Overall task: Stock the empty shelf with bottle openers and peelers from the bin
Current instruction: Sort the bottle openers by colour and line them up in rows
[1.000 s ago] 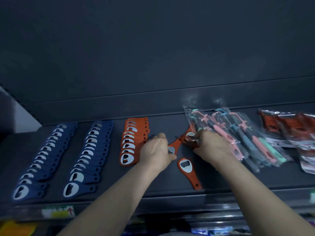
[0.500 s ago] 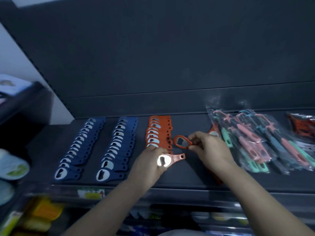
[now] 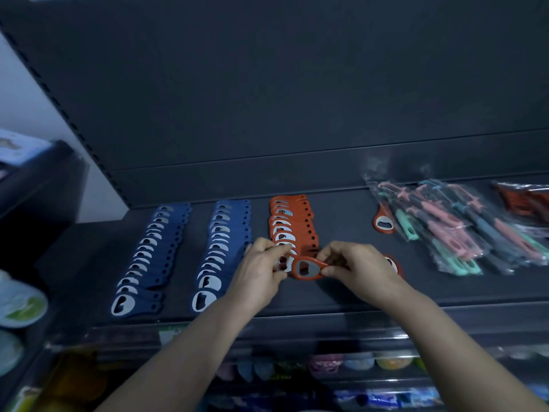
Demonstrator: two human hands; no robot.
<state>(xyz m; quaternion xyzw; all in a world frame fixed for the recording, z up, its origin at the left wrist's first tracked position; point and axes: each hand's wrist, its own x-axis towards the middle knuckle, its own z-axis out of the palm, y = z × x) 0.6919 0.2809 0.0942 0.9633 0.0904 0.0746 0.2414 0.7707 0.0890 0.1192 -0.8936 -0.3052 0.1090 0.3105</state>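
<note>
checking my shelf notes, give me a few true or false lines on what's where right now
1. There are three blue opener rows. False: two blue rows, one orange row.
2. The right hand pinches an orange opener. True.
3. The bagged peelers lie left of the blue rows. False: they lie at the right.
4. A loose orange opener lies beside the peelers. True.
5. The left hand is at the orange row's front. True.
</note>
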